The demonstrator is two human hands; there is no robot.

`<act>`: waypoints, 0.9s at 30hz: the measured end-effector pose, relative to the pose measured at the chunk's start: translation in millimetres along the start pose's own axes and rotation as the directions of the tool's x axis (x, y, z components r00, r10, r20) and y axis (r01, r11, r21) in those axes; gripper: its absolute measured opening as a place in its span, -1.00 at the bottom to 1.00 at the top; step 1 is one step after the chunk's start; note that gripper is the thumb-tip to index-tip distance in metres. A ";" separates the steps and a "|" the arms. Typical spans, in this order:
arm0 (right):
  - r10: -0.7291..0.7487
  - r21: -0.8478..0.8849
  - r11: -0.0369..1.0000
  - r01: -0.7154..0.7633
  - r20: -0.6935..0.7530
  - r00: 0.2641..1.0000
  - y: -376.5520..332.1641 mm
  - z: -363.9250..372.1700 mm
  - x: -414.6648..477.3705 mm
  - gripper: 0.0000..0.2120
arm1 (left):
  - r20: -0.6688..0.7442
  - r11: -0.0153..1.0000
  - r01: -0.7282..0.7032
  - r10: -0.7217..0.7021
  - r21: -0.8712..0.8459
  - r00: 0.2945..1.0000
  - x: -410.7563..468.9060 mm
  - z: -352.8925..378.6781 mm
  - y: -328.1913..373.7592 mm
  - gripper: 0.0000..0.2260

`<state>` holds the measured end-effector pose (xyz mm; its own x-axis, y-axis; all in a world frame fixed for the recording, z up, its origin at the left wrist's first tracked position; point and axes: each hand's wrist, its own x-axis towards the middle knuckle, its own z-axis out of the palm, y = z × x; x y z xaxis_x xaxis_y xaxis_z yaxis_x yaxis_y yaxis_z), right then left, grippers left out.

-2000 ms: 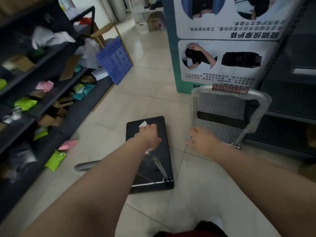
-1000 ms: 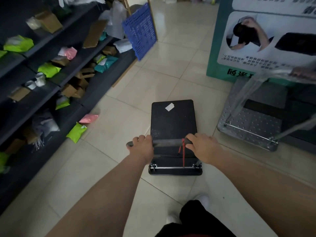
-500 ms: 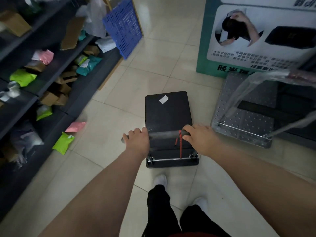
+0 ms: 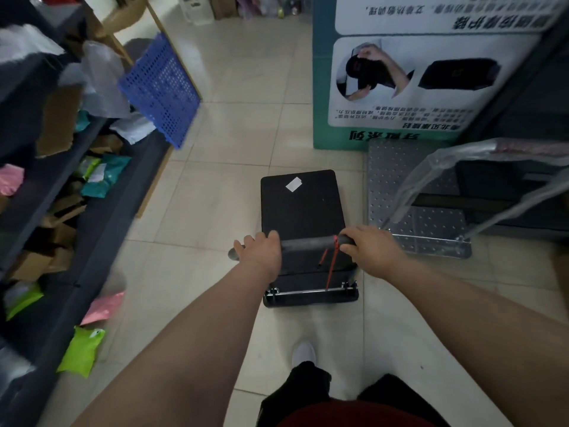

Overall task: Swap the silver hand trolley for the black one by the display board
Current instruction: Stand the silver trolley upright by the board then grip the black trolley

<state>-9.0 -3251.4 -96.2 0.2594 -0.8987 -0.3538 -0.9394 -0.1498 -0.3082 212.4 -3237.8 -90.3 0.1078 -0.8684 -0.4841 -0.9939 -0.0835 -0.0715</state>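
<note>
The black hand trolley stands on the tiled floor in front of me, a white sticker on its deck and a red tie hanging from its raised handle bar. My left hand grips the left end of that bar and my right hand grips the right end. The silver hand trolley, with a perforated deck and a plastic-wrapped handle, sits just right of the black one, its far end against the green display board.
Dark shelving full of coloured parcels and cardboard boxes runs along the left. A blue perforated crate leans at its far end. A dark shelf unit stands on the right behind the silver trolley. Open tiled floor stretches ahead between them.
Two seconds ago my left hand was on the flat black deck and my right near the silver trolley. Both hands now hold the raised black handle, and the black trolley has rolled forward.
</note>
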 end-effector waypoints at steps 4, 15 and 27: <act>0.047 0.031 0.998 -0.047 0.004 0.999 2.1 -9.9 23.4 -0.69 | -0.003 0.999 -0.039 0.039 0.010 0.999 34.6 -15.4 -0.7 -0.63; 0.101 0.055 0.994 -0.097 -0.077 0.992 46.9 -47.4 79.9 -0.68 | -0.031 0.988 -0.114 0.118 0.105 0.993 111.0 -65.7 43.3 -0.71; 0.160 0.073 0.986 -0.153 -0.101 0.982 73.1 -79.7 130.3 -0.68 | -0.021 0.977 -0.177 0.181 0.117 0.983 180.4 -105.8 67.6 -0.76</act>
<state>-61.7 -3412.4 -94.5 0.0822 -0.9480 -0.3075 -0.9491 0.0197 -0.3143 162.3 -3451.9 -90.2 -0.0741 -0.8790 -0.4710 -0.9879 0.1293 -0.0857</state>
